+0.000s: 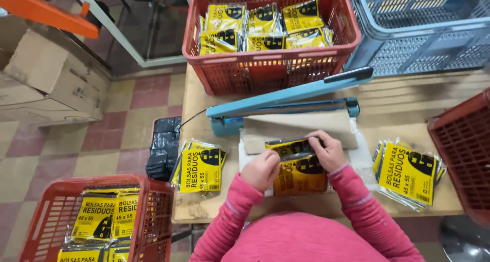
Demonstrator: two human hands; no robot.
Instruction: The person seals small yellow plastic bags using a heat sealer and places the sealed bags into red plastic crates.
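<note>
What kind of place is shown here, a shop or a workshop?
Probably a small packing workshop: a blue heat sealer on a wooden table, red crates filled with yellow packets, and both hands holding one yellow packet.

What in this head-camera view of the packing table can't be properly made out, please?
- Yellow packet: top edge hidden under left hand and right hand.
- Red crate: cut off by bottom edge.
- Black bundles: too dark to count.
</note>
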